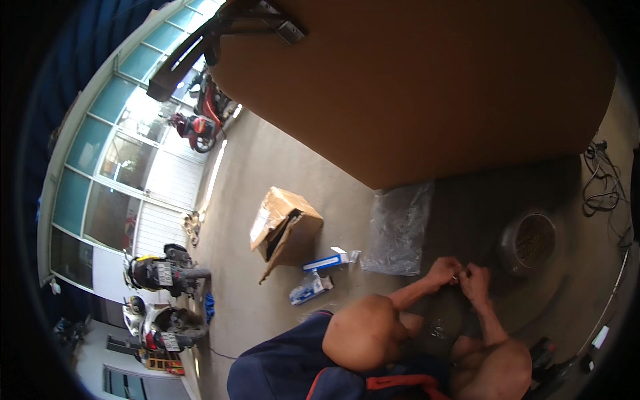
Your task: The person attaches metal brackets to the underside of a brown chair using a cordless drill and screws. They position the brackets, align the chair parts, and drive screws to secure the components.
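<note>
My left hand (443, 272) and my right hand (475, 284) meet in front of my knees, fingertips pinched together. Between them is a small, shiny piece, too small to make out. On the dark floor between my legs lie a few small glinting bits (438, 328). A flat clear plastic bag (398, 230) is spread just beyond my left hand. To the right of my right hand stands a round container (510, 244) with many small brownish pieces in it.
A large brown board-like surface (427, 87) fills the upper area. An open cardboard box (301, 235), a narrow blue-and-white box (327, 261) and a blue-and-white package (309, 291) lie to the left. Dark cable (603, 190) coils far right. Motorbikes (167, 273) stand far left.
</note>
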`<state>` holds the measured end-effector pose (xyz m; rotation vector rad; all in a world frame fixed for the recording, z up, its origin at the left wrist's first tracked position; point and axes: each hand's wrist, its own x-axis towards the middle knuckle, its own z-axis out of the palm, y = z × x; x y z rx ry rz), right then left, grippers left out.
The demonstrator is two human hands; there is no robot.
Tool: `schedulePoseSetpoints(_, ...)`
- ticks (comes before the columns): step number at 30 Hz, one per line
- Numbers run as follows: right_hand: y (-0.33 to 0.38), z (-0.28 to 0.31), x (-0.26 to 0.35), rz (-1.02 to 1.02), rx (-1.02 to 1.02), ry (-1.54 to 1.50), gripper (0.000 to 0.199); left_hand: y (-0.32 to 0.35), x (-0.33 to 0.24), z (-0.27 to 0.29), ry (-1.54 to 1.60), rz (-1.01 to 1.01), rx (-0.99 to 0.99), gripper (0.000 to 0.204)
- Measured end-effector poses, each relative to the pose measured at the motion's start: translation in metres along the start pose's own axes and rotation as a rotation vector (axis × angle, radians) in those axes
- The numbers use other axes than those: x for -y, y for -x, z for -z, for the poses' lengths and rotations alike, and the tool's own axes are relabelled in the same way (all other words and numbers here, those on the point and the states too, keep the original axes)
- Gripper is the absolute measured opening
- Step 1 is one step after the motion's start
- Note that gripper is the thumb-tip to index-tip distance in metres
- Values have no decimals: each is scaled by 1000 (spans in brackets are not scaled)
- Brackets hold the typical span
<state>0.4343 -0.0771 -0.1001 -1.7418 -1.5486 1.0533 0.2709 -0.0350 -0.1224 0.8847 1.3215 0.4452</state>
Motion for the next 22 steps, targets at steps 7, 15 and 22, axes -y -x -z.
schedulePoseSetpoints(7, -4, 1, -46, -317, -141, -623, 34, 3, -48, -11, 104, 168, 45, 27)
schedulePoseSetpoints(15, -6, 13, -28, -289, 24, -594, 21, -18, -19, 3, 370, 115, 82, 20)
schedulePoseSetpoints(22, -5, 5, -38, -333, 23, -676, 19, -9, -10, 3, 363, 83, 193, 34)
